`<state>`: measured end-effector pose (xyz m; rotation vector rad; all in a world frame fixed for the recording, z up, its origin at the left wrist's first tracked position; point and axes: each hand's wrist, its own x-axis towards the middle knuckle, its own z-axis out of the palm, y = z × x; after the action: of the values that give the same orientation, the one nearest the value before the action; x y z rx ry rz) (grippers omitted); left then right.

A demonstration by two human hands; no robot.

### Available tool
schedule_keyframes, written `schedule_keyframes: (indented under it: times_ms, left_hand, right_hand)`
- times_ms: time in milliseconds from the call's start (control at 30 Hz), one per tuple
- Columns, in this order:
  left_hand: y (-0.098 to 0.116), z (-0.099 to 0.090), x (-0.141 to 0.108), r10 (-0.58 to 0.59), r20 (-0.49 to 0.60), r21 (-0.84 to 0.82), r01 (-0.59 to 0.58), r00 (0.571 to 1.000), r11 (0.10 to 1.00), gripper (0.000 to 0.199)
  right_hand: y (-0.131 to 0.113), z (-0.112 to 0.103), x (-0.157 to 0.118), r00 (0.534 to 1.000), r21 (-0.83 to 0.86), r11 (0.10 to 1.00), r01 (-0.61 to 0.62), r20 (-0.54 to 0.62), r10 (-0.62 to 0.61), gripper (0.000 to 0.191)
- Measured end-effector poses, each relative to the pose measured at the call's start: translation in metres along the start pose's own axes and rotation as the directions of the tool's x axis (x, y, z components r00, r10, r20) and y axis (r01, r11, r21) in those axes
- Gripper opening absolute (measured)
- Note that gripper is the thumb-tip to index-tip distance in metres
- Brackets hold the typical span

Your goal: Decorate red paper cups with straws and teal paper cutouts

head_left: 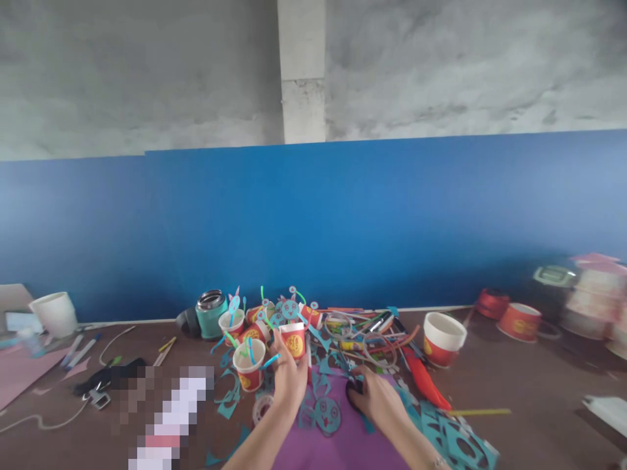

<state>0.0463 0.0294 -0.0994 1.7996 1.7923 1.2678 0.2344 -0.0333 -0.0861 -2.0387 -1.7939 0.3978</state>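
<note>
My left hand [290, 377] is wrapped round a red and white paper cup [295, 342] with a yellow emblem, held above the table. My right hand [377, 393] grips scissors [353, 393] by their dark handles, blades pointing away from me. Below and between the hands lies a purple sheet [353, 447], with a blue paper cutout of a drawn face [328, 416] on it. Left of the left hand stands another paper cup [249, 363] with bright pipe-cleaner-like strips in it. Behind the held cup are more cups and blue paper faces [287, 309].
Blue paper scraps [458, 438] lie at the right front, near a red pouch-like item [425, 378]. A tape roll [262, 409] sits beside my left forearm. A teal flask [211, 313] and a wide paper cup [443, 338] stand farther back. A blue partition [313, 222] borders the table.
</note>
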Motion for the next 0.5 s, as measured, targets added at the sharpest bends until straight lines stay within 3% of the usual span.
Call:
schedule_keyframes:
  times_ms: [67, 233, 367, 500]
  left_hand:
    - [0.003, 0.004, 0.015, -0.056, -0.071, 0.044, 0.06, 0.996, 0.997, 0.08]
    - [0.006, 0.009, 0.04, -0.111, -0.106, 0.059, 0.118, 0.988, 0.991, 0.086]
    - [0.008, 0.006, 0.032, -0.086, -0.083, 0.065, 0.091, 0.993, 0.994, 0.087]
    - [0.012, 0.0, 0.008, -0.047, -0.008, 0.07, 0.048, 0.999, 0.996, 0.081]
  right_hand:
    - [-0.001, 0.0, 0.001, 1.0, -0.008, 1.0, -0.013, 0.02, 0.013, 0.035]
    - [-0.001, -0.002, 0.0, 1.0, -0.003, 1.0, 0.008, 0.015, -0.008, 0.034]
    - [-0.002, -0.002, -0.001, 1.0, 0.012, 1.0, 0.009, 0.029, -0.009, 0.036]
    - [-0.001, -0.001, -0.002, 0.999, -0.003, 1.0, -0.004, 0.033, 0.004, 0.035]
